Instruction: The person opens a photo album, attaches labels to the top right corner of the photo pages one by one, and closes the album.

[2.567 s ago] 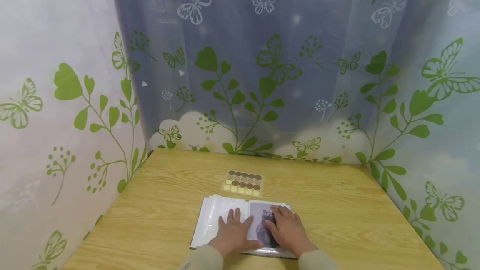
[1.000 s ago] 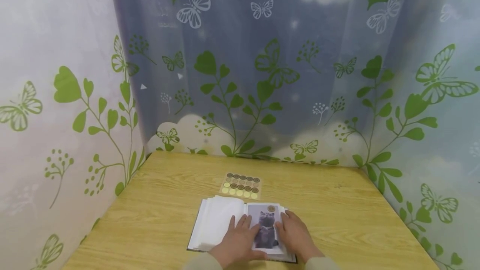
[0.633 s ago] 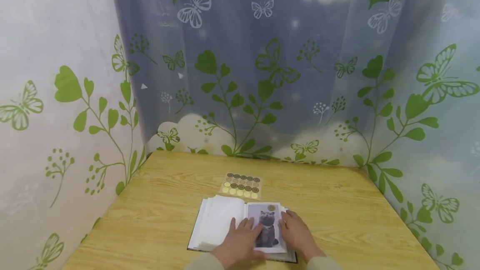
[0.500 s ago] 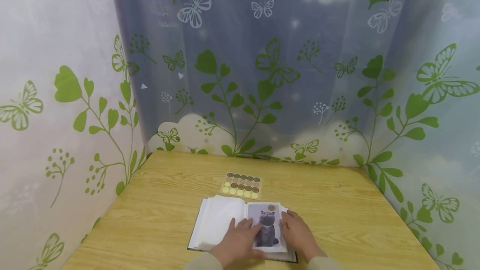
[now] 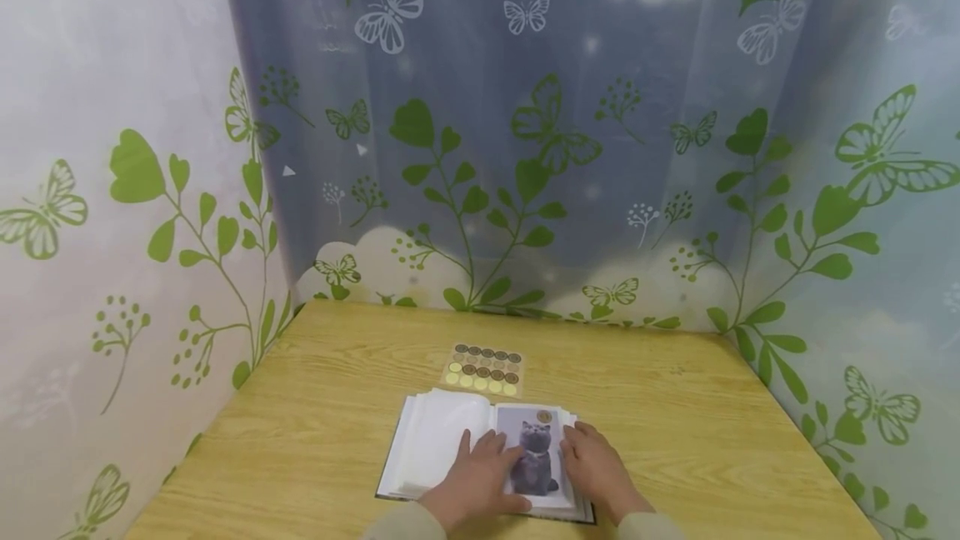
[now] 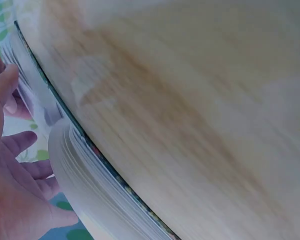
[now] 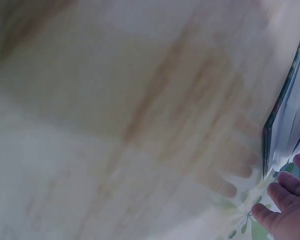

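Open album (image 5: 446,440), long axis crosswise

Marks too small to read

Dark brown round stickers (image 5: 483,372) on the tan rectangular paper sheet (image 5: 485,362) bear fine marks, as does the brown round sticker (image 5: 544,417) on the grey-cat picture (image 5: 534,465) in the open white-paged book (image 5: 442,438); none is legible. Faint, script-like pale marks on the blue-grey leaf-and-butterfly backdrop (image 5: 465,40) defy reading.
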